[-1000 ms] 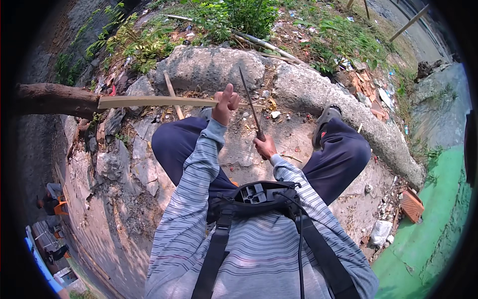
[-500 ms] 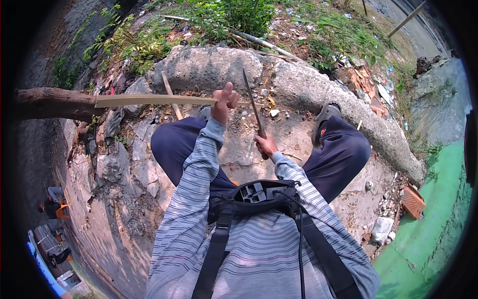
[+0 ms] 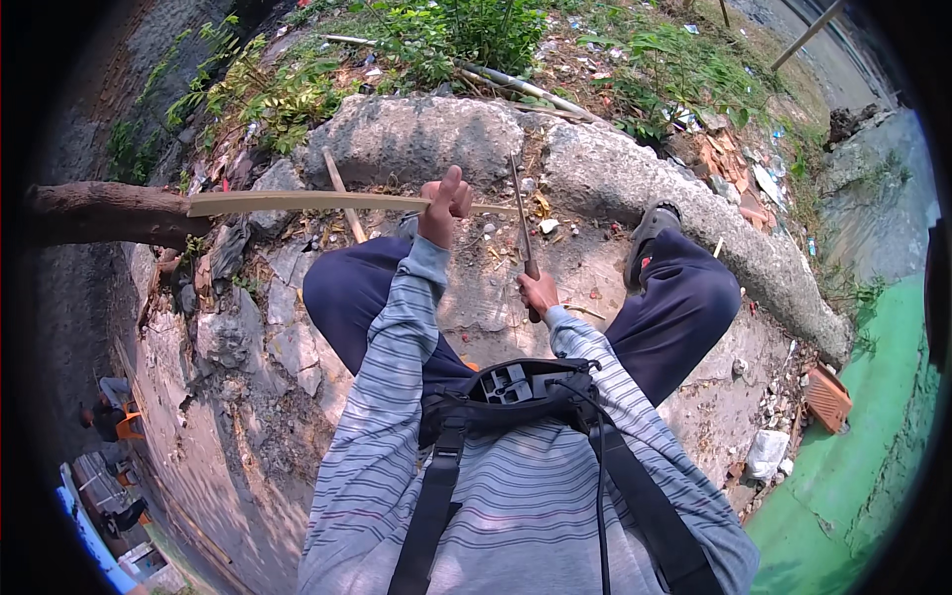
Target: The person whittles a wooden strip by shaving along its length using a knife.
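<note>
Bamboo strip (image 3: 297,203), long, flat and pale yellow, runs level across the upper middle of the view, its free end reaching left over a brown log (image 3: 99,213) and its near end gripped in the left hand (image 3: 444,203). That hand is closed around the strip with the thumb raised, held out above the person's left knee. A thin second sliver of bamboo (image 3: 343,198) lies slanted on the ground just behind the strip. Right of the left hand, a long narrow knife (image 3: 523,223) stands nearly upright, its blade tip near the strip's right end; whether blade and strip touch cannot be told. The right hand (image 3: 538,295) is closed around the knife's handle, lower and nearer the body, between the knees. The person sits on cracked grey concrete (image 3: 248,347) in dark blue trousers and a striped grey shirt, with black harness straps across the chest. A rounded concrete kerb (image 3: 615,174) curves behind the hands, with green weeds and scattered litter beyond it. Further right, a grey sandal (image 3: 650,223) shows on the right foot. At the lower right, a crumpled white bag (image 3: 766,454) lies on the ground, and just beyond it a flat orange-brown rectangular block (image 3: 826,399) sits at the edge of green water (image 3: 873,446).
</note>
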A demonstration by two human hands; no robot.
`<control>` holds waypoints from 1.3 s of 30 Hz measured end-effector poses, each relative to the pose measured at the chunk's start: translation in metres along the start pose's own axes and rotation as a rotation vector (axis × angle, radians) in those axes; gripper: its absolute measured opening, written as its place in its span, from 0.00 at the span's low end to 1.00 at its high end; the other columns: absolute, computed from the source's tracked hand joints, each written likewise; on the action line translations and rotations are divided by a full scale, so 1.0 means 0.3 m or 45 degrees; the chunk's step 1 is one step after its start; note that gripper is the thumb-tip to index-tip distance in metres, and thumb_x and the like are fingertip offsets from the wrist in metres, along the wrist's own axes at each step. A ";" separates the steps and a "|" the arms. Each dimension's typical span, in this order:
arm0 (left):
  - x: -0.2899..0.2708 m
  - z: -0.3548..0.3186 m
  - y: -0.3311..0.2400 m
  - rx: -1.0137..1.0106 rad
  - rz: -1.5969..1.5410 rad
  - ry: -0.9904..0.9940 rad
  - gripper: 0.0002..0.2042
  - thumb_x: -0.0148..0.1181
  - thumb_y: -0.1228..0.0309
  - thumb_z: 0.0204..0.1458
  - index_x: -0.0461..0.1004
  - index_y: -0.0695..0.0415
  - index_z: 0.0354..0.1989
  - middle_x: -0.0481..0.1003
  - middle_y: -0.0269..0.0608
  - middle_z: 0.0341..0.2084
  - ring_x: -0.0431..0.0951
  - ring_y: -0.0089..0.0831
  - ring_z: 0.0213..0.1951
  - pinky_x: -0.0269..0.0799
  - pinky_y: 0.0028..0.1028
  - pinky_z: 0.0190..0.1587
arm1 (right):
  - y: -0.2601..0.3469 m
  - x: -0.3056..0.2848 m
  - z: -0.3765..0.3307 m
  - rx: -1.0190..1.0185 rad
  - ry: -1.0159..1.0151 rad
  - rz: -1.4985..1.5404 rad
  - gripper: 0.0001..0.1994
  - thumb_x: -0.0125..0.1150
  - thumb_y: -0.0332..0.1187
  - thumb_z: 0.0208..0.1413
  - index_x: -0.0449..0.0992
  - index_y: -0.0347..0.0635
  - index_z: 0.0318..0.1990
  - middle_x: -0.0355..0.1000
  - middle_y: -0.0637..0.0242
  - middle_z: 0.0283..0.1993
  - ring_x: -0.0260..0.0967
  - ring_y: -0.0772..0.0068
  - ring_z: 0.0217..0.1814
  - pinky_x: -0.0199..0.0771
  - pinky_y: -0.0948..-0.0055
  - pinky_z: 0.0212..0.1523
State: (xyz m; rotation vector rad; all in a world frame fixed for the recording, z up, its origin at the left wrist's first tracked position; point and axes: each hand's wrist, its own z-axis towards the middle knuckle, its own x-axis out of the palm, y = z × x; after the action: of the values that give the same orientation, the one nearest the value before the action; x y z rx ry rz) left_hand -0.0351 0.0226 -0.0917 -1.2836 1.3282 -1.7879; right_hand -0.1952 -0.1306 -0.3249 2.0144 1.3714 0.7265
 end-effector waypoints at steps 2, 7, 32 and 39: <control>-0.016 -0.007 0.005 0.019 0.079 0.050 0.29 0.48 0.57 0.66 0.48 0.50 0.11 0.47 0.25 0.10 0.45 0.19 0.14 0.39 0.29 0.20 | 0.084 0.029 -0.041 -0.067 0.095 0.065 0.09 0.62 0.33 0.53 0.72 0.39 0.25 0.64 0.72 0.15 0.60 0.78 0.12 0.58 0.74 0.14; -0.042 -0.011 0.016 0.066 0.186 0.196 0.24 0.53 0.66 0.62 0.53 0.51 0.13 0.50 0.25 0.11 0.49 0.18 0.15 0.42 0.27 0.20 | 0.200 0.050 -0.093 -0.128 0.354 0.020 0.09 0.61 0.32 0.53 0.69 0.41 0.25 0.62 0.73 0.16 0.59 0.80 0.13 0.56 0.75 0.13; 0.005 -0.027 -0.005 0.041 0.207 0.192 0.20 0.54 0.68 0.54 0.55 0.53 0.12 0.53 0.25 0.12 0.50 0.15 0.15 0.43 0.23 0.19 | 0.223 0.082 -0.141 -0.444 0.310 -0.258 0.11 0.64 0.35 0.50 0.70 0.40 0.23 0.66 0.71 0.17 0.63 0.79 0.14 0.62 0.73 0.16; -0.004 -0.032 0.004 0.036 0.241 0.163 0.20 0.52 0.67 0.54 0.54 0.54 0.12 0.51 0.25 0.12 0.50 0.15 0.15 0.42 0.24 0.19 | 0.239 0.096 -0.163 -0.359 0.352 -0.214 0.11 0.63 0.35 0.50 0.70 0.40 0.24 0.67 0.71 0.17 0.63 0.78 0.14 0.62 0.73 0.16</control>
State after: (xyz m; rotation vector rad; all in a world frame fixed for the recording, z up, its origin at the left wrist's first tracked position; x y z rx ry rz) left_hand -0.0434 0.0271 -0.0937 -1.0067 1.4368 -1.7733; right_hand -0.1765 -0.1165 -0.2365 1.6037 1.4758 1.0849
